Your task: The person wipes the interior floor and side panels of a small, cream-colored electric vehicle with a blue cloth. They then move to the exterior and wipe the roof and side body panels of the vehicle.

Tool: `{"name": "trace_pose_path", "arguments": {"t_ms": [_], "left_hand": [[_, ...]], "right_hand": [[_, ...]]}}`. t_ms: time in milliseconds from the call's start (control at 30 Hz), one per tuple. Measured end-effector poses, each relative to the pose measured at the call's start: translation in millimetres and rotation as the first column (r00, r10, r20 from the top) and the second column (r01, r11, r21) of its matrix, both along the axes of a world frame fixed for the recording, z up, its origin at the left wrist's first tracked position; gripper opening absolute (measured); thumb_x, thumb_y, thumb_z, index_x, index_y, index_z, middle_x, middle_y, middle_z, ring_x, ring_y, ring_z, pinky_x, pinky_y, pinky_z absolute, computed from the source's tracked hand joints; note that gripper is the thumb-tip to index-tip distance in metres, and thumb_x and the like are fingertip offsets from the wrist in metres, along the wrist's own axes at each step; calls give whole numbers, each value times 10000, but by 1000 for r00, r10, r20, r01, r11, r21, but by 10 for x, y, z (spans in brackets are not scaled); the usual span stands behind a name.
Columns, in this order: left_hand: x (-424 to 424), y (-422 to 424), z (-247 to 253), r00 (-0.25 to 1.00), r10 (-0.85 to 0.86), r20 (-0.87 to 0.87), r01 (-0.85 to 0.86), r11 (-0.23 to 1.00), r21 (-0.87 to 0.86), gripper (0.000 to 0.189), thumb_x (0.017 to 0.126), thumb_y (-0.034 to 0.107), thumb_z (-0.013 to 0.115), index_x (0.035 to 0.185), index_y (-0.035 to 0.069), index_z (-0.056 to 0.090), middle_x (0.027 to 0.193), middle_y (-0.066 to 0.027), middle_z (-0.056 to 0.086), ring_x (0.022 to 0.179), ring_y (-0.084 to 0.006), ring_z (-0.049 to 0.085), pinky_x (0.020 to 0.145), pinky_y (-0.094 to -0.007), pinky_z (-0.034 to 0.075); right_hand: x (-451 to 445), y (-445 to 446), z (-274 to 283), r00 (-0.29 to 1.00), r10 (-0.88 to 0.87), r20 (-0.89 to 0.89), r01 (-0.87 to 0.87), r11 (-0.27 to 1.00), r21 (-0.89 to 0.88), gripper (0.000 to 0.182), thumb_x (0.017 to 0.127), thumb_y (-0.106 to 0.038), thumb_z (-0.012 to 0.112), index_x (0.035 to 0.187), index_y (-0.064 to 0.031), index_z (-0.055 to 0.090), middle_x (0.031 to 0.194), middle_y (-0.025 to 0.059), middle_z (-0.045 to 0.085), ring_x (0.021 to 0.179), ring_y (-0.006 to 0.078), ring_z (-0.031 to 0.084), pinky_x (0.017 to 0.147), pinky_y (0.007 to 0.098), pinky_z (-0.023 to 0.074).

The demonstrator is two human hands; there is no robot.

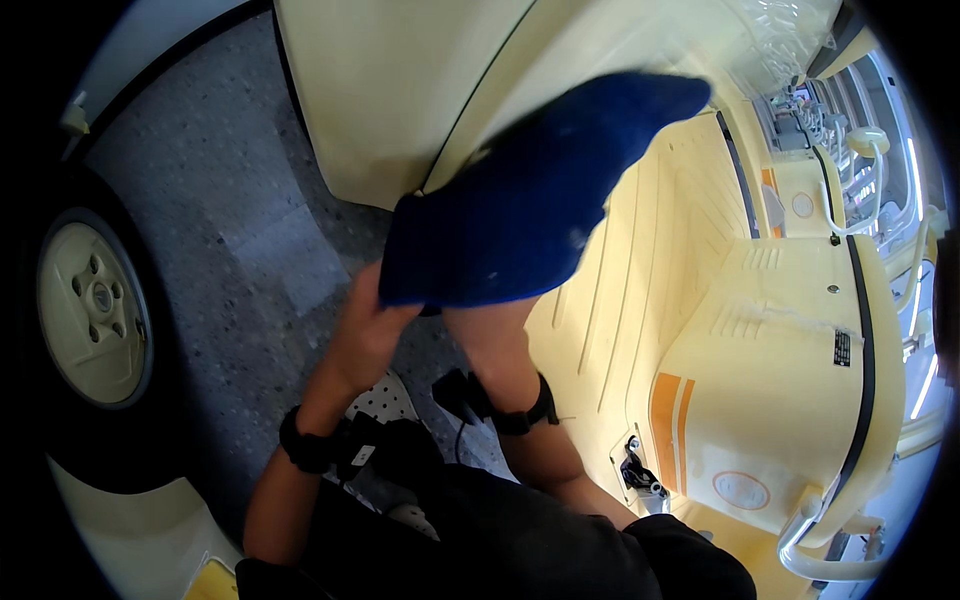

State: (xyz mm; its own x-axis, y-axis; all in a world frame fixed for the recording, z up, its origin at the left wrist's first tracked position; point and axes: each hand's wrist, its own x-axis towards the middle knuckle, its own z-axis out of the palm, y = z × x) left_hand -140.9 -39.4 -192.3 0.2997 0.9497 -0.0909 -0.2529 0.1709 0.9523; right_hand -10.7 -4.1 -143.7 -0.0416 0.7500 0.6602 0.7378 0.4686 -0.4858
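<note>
A dark blue cloth (510, 202) with a wavy edge spreads in front of me, blurred at its far tip. My left hand (371, 322) pinches its near left corner between thumb and fingers. Beneath the cloth reaches my right hand (491, 330); only its wrist side shows, and the fingers are hidden, so their grip cannot be made out. The cloth hangs over a cream body panel (382, 97) and partly over the ridged cream floor (600, 300) of a vehicle. Whether it touches either one is unclear.
A tyred wheel with a cream hub (101, 296) stands at left on the speckled grey floor (202, 172). At right rises a cream seat base (757, 367) with orange stripes. A black pedal mechanism (641, 476) and a pale handrail (825, 566) lie near it. Clear plastic film (787, 30) covers the top right.
</note>
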Motion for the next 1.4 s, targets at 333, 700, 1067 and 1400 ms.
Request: {"name": "trace_pose_path", "arguments": {"t_ms": [333, 700, 1067, 1400], "left_hand": [[-23, -10, -69, 956, 227, -188, -198, 967, 160, 429, 1049, 219, 424, 1393, -35, 457, 1259, -137, 590, 1109, -181, 576, 981, -324, 454], [-25, 71, -24, 951, 222, -215, -209, 975, 82, 349, 1055, 214, 436, 1238, -53, 567, 975, -76, 666, 843, -107, 576, 725, -267, 463], [-97, -194, 79, 959, -79, -271, 131, 974, 182, 260, 988, 237, 552, 1029, -15, 602, 883, -71, 607, 786, -148, 543, 758, -303, 427], [747, -567, 525, 637, -727, 258, 769, 623, -142, 351, 1021, 337, 514, 988, 3, 619, 695, -8, 510, 670, -72, 518, 625, -252, 435]], "right_hand": [[99, -30, -23, 997, 48, 65, -45, 998, -45, 309, 749, -122, 757, 1044, -57, 695, 1001, 112, 691, 918, 302, 661, 820, 401, 492], [-67, -65, -80, 975, 94, -201, -135, 971, -198, 309, 766, -130, 776, 1050, -42, 689, 1010, 106, 684, 933, 264, 658, 811, 367, 501], [277, -483, 130, 967, 238, -86, -253, 905, -341, 257, 841, -118, 662, 1083, -36, 632, 1063, 128, 614, 959, 282, 608, 803, 377, 480], [1549, -1472, 401, 931, -349, 108, 364, 861, -356, 142, 812, -53, 633, 952, -28, 643, 917, 136, 632, 867, 300, 607, 757, 393, 479]]}}
